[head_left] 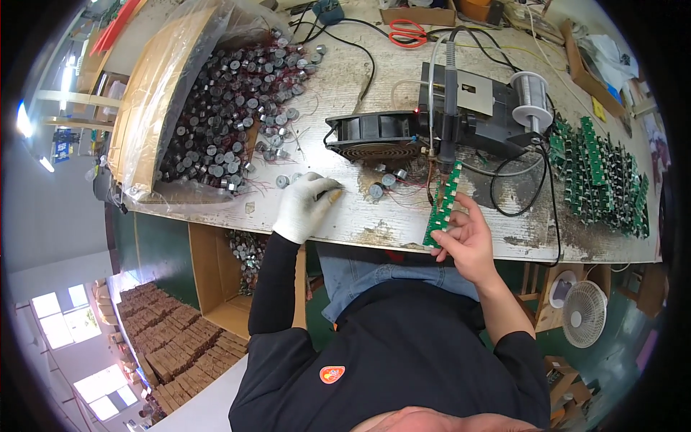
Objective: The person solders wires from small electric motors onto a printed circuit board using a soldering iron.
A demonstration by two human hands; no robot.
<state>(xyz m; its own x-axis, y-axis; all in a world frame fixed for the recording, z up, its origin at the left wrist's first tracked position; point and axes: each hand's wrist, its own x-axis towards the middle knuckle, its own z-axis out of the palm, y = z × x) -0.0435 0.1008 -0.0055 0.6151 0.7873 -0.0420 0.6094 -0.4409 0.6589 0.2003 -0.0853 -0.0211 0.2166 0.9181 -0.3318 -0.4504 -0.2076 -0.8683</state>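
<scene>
My right hand (pixel 466 239) grips the lower end of a long green circuit board strip (pixel 445 205), thumb on top. The strip's far end reaches under the black soldering head (pixel 448 137) of a bench machine. To the left, my left hand (pixel 308 207) in a white glove rests at the worktable, its thumb and forefinger pinched together; what they hold, if anything, is too small to make out. Between the hands lie a few round silver parts (pixel 389 180) with thin red wires. Another such part (pixel 282 181) sits beside the gloved hand.
A plastic-lined carton (pixel 137 119) spills a large heap of wired silver parts (pixel 237 108) at the left. A black fan (pixel 374 135) stands before the machine, next to a solder wire spool (pixel 531 97). Finished-looking green boards (pixel 594 173) are piled right; red-handled scissors (pixel 408 33) lie behind.
</scene>
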